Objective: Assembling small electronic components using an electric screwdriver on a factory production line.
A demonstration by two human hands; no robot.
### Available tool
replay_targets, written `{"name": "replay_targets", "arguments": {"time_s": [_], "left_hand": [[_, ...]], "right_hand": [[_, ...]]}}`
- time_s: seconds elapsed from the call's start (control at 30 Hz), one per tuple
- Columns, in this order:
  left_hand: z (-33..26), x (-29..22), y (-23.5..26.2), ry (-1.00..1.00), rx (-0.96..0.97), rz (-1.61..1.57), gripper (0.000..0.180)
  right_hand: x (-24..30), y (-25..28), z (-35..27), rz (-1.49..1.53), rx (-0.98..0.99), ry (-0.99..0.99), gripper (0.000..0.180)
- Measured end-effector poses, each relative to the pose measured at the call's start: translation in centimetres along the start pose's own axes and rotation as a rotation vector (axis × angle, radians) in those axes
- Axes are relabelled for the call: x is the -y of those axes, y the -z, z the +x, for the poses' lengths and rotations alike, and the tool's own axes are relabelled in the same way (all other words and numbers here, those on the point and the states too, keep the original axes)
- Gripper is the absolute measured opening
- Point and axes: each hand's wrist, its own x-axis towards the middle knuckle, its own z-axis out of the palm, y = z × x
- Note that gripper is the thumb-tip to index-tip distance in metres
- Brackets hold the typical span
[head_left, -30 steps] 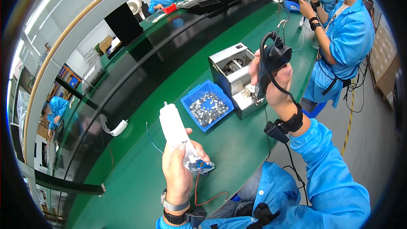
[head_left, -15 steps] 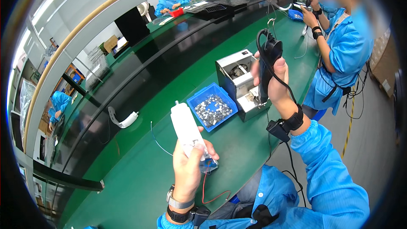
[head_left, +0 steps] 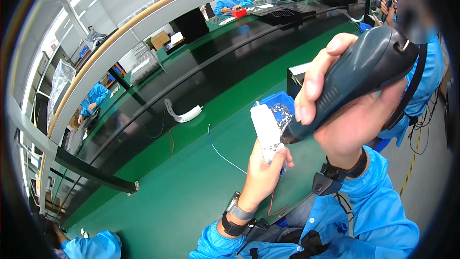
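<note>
My left hand grips a long white plastic housing by its near end, thumb on top. My right hand is wrapped round a dark electric screwdriver, held tilted with its nose down toward the housing's near end. Whether the bit touches the housing I cannot tell. A red wire hangs below my left hand, and a pale blue wire runs out to its left. Just behind the housing lies a blue tray of small metal pieces, partly hidden by the screwdriver and housing.
A curved white part lies on the green table. A metal box stands behind the tray, mostly covered by my right hand. A rail arches overhead. Co-workers sit at the far benches; one person is close at right, another sleeve lower left.
My right hand has brought the screwdriver down and closer, from beside the metal box to the housing's near end. The view has shifted left, and a sleeve now shows at lower left.
</note>
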Motion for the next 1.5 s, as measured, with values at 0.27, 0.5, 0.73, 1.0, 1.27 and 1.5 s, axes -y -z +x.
{"name": "replay_targets", "arguments": {"time_s": [0.27, 0.5, 0.73, 1.0, 1.27, 1.5], "left_hand": [[-0.4, 0.0, 0.3, 0.022, 0.006, -0.01, 0.023], [-0.3, 0.2, 0.2, -0.01, -0.03, -0.053, 0.032], [-0.3, 0.1, 0.3, 0.002, -0.014, -0.028, 0.028], [-0.4, 0.6, 0.5, -0.003, 0.001, -0.048, 0.027], [-1.3, 0.4, 0.5, 0.027, 0.057, -0.143, 0.043], [-3.7, -0.9, 3.9, 0.04, -0.019, -0.046, 0.033]], "right_hand": [[-1.5, -0.1, -0.9, 0.026, 0.007, -0.028, 0.078], [-2.0, -0.3, -2.0, 0.04, -0.066, 0.006, 0.077], [-2.2, -0.7, -1.8, 0.001, 0.028, 0.004, 0.081], [-3.0, -1.4, -1.0, 0.025, 0.158, -0.062, 0.088], [-2.3, -2.2, -1.7, -0.092, 0.153, -0.176, 0.088], [-2.2, 0.0, 0.8, -0.001, 0.093, -0.191, 0.08]]}}
